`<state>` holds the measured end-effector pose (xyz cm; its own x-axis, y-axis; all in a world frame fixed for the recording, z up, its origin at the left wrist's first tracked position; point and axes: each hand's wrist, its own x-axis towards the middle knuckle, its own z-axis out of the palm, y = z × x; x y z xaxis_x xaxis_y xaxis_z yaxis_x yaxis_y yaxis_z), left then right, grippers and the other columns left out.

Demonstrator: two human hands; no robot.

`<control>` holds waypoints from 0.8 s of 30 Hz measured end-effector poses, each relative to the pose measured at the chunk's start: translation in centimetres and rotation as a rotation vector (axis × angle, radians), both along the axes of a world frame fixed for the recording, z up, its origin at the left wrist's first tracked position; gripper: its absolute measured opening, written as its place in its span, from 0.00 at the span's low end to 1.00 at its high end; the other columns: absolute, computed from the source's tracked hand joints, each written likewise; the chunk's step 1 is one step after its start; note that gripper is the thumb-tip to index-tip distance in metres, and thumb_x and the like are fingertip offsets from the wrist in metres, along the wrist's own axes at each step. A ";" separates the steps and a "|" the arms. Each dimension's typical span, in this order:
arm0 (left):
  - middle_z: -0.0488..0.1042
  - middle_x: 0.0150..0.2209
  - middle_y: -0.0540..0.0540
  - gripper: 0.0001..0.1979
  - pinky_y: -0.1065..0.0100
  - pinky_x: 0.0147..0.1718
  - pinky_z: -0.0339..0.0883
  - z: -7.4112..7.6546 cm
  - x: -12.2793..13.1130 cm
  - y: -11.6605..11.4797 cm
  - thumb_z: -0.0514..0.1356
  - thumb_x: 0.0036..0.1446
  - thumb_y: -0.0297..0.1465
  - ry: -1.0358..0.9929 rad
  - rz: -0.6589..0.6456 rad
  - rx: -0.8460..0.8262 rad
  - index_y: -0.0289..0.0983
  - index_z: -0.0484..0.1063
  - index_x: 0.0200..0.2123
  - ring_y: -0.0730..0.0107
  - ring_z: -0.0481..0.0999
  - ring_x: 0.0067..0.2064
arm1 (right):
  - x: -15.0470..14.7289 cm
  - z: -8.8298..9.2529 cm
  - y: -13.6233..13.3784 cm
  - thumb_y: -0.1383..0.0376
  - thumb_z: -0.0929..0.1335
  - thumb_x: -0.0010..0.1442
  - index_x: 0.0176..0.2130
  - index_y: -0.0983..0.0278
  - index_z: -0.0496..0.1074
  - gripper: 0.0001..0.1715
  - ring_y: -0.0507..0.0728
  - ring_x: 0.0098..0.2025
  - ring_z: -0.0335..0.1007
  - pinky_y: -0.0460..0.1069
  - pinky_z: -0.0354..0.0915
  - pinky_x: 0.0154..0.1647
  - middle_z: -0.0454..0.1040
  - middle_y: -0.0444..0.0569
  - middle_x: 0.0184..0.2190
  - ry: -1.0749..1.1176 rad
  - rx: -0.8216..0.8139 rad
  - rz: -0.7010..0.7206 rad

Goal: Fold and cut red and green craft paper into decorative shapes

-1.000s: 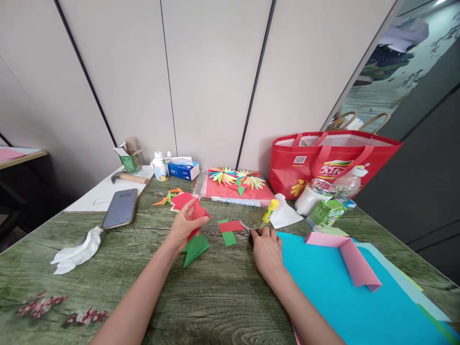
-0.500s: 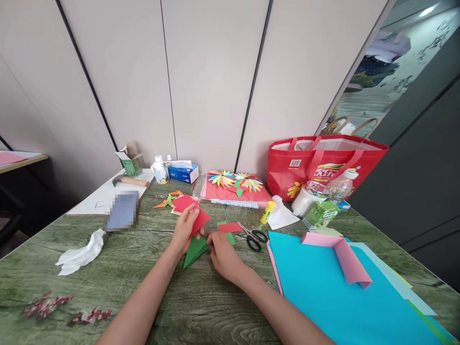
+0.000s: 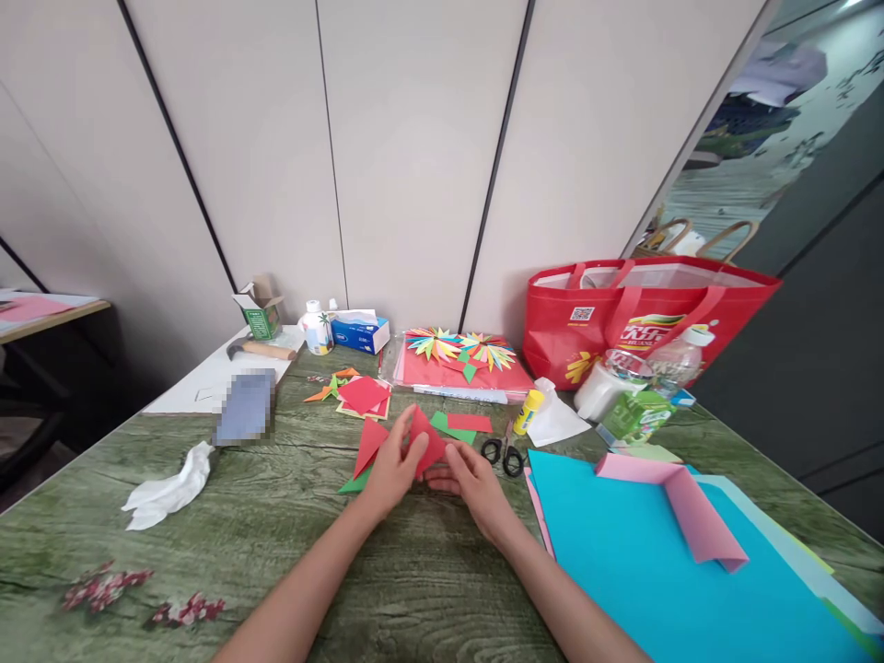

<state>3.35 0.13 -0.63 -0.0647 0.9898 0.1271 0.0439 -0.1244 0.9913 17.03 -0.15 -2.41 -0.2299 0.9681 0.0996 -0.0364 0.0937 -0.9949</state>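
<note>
Both hands meet at the table's middle on a folded red paper piece [image 3: 424, 440]. My left hand [image 3: 390, 470] pinches its left side with thumb and fingers. From the right, my right hand [image 3: 471, 479] grips its lower edge. A second red triangle [image 3: 370, 440] and a green paper [image 3: 354, 482] lie just left of my left hand. Black scissors [image 3: 504, 454] rest on the table to the right of my right hand, untouched.
A blue paper sheet [image 3: 642, 552] with a curled pink sheet [image 3: 691, 506] fills the right. Behind: glue stick [image 3: 529, 411], red bag [image 3: 642, 308], paper stars [image 3: 459, 348], red and green scraps [image 3: 364, 396], tissue box [image 3: 359, 331]. Left: phone [image 3: 245, 408], crumpled tissue [image 3: 169, 488], hammer [image 3: 259, 349].
My right hand left the scissors, swept left and joined the left hand on the red paper. The left hand brought the red piece down toward the table's middle.
</note>
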 end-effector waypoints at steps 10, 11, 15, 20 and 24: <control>0.61 0.58 0.42 0.24 0.59 0.53 0.57 -0.7 0.8 -1.5 0.46 0.59 0.33 0.587 -0.198 0.252 0.39 0.50 0.59 0.63 0.62 0.56 | 1.1 -0.8 -0.1 0.58 0.70 0.48 0.35 0.65 0.72 0.16 0.56 0.31 0.70 0.48 0.67 0.30 0.76 0.47 0.31 0.191 -0.047 -0.151; 0.62 0.57 0.42 0.24 0.59 0.53 0.57 -0.8 0.8 -1.4 0.46 0.59 0.33 0.580 -0.173 0.255 0.39 0.51 0.59 0.63 0.63 0.56 | 1.1 -0.7 -0.2 0.58 0.70 0.48 0.36 0.65 0.72 0.16 0.55 0.29 0.69 0.47 0.67 0.26 0.75 0.47 0.30 0.175 -0.033 -0.178; 0.73 0.46 0.43 0.23 0.61 0.43 0.65 -0.9 0.8 -1.3 0.49 0.58 0.32 0.597 -0.115 0.197 0.40 0.55 0.57 0.62 0.73 0.43 | 1.0 -0.4 -0.7 0.58 0.69 0.50 0.39 0.64 0.71 0.17 0.53 0.24 0.67 0.47 0.66 0.22 0.74 0.47 0.31 0.105 0.033 -0.255; 0.76 0.41 0.44 0.17 0.64 0.40 0.65 0.0 0.9 -1.5 0.48 0.59 0.34 0.525 -0.175 0.204 0.40 0.69 0.47 0.62 0.75 0.39 | 1.0 -0.7 -0.5 0.59 0.69 0.51 0.42 0.63 0.67 0.19 0.51 0.22 0.66 0.46 0.65 0.22 0.74 0.46 0.32 0.209 -0.011 -0.253; 0.78 0.36 0.46 0.17 0.67 0.34 0.65 0.9 1.1 -1.8 0.47 0.59 0.36 0.446 -0.275 0.213 0.40 0.72 0.42 0.64 0.75 0.35 | 1.3 -1.1 0.0 0.59 0.71 0.47 0.40 0.64 0.66 0.21 0.48 0.19 0.62 0.42 0.60 0.17 0.72 0.42 0.25 0.357 -0.117 -0.294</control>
